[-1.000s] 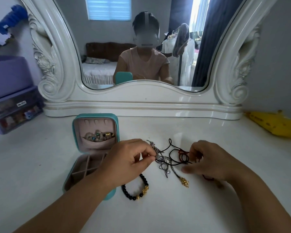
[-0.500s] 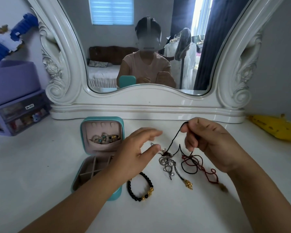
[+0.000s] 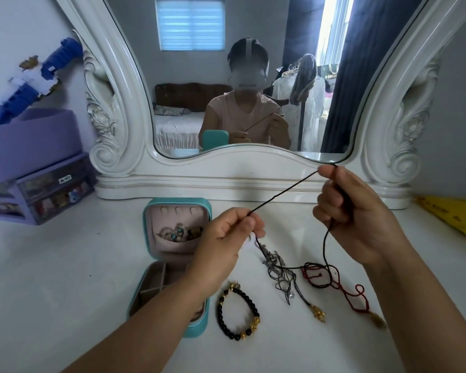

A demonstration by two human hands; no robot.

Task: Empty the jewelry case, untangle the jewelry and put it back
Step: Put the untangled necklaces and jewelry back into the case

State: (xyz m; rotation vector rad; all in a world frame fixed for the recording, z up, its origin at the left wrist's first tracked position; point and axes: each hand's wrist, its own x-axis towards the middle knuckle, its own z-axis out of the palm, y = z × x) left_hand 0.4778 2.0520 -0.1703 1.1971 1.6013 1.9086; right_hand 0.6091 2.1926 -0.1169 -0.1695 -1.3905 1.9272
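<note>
Raised since before, our right hand (image 3: 361, 211) and left hand (image 3: 226, 238) each hold a pinching grip on the black cord (image 3: 283, 192), stretching it taut above the jewelry tangle (image 3: 280, 267).

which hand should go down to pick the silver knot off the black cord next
Left. The left hand pinches the black cord right above the silver tangle; the right hand holds the cord's far end, higher up.
</note>
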